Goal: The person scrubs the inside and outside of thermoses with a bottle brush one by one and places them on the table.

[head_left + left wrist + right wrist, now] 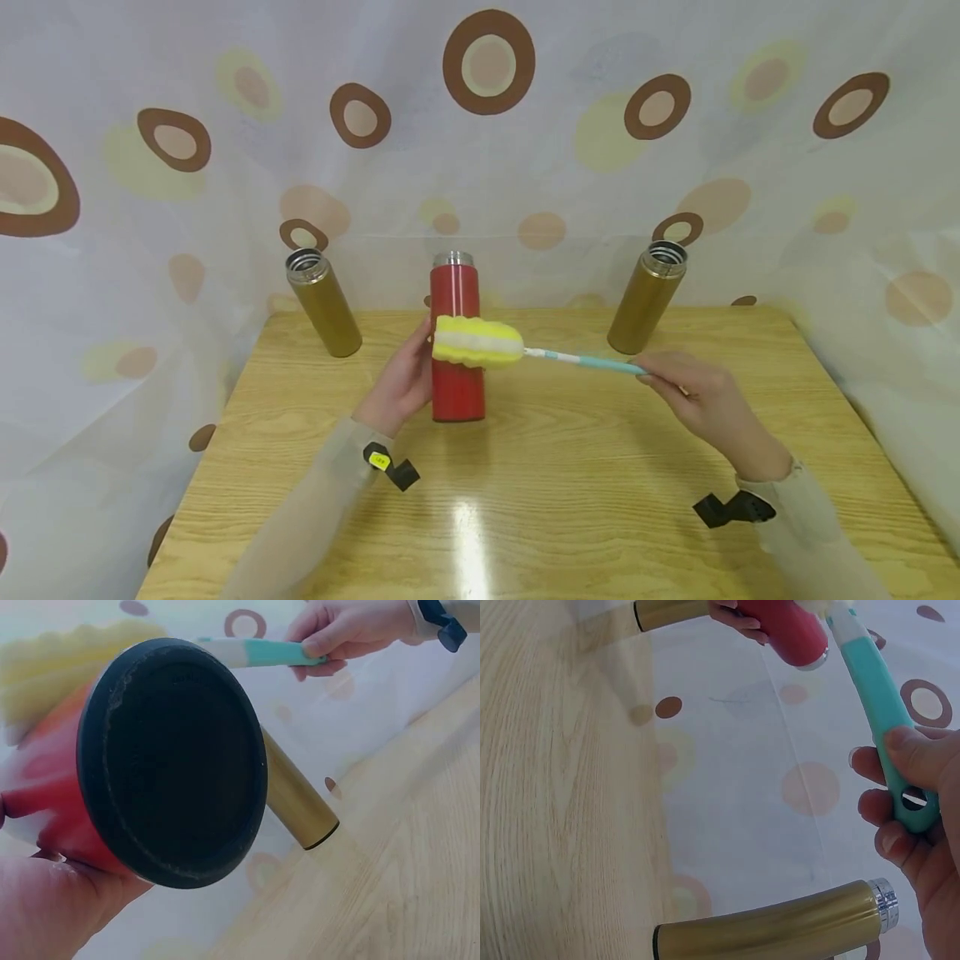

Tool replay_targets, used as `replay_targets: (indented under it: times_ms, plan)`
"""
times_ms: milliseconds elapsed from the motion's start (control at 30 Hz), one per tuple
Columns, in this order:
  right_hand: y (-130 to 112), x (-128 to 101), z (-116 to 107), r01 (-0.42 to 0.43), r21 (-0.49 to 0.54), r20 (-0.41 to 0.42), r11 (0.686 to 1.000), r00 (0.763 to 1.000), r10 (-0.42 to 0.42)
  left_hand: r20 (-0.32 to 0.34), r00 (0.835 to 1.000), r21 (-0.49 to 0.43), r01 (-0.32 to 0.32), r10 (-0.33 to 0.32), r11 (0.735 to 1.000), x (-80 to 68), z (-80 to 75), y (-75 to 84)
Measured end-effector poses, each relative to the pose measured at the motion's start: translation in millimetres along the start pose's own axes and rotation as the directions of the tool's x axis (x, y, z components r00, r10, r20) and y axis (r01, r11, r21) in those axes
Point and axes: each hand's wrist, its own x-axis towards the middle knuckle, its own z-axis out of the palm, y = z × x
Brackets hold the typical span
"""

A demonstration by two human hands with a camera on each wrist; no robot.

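My left hand [405,377] grips a red thermos bottle [456,396] from its left side, holding it upright with its steel mouth at the top. In the left wrist view the dark base [176,765] of the bottle faces the camera, so it is held off the table. My right hand [693,392] holds a bottle brush by the end of its teal handle [877,690], thumb on one side and fingers curled on the other. The yellow and white sponge head [480,342] of the brush points left and overlaps the bottle's front in the head view; whether they touch I cannot tell.
Two gold bottles without lids stand near the back of the wooden table [570,500]: one gold bottle [326,308] at the left, another gold bottle [645,304] at the right. Behind the table hangs a pale curtain [420,200] printed with circles.
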Motion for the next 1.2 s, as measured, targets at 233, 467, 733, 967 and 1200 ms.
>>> replay_targets:
  times_ms: [233,467,733,967,1200]
  plan:
    - [2.9,-8.8,-0.9,0.073,0.093,0.057,0.993,0.995,-0.078,0.020,0.998,-0.026,-0.065,0.066,0.998,0.7,-1.3,6.4]
    - [3.5,-10.4,-1.6,0.055,0.107,0.003,0.993,0.998,-0.055,0.043,0.996,-0.035,-0.076,0.078,0.996,-0.2,-6.7,2.6]
    - [4.0,-6.2,2.9,-0.074,0.007,-0.149,0.997,0.986,0.074,0.022,1.000,0.043,0.017,-0.018,0.999,0.4,-8.3,-12.1]
    - [2.7,2.2,9.1,-0.126,-0.001,-0.196,0.992,0.973,0.124,0.130,0.991,0.051,0.015,-0.022,0.999,2.8,-5.9,-18.7]
    - [0.0,5.8,12.6,-0.113,-0.007,-0.158,0.994,0.981,0.111,0.212,0.975,0.002,0.070,-0.068,0.998,-0.9,-4.3,-15.0]
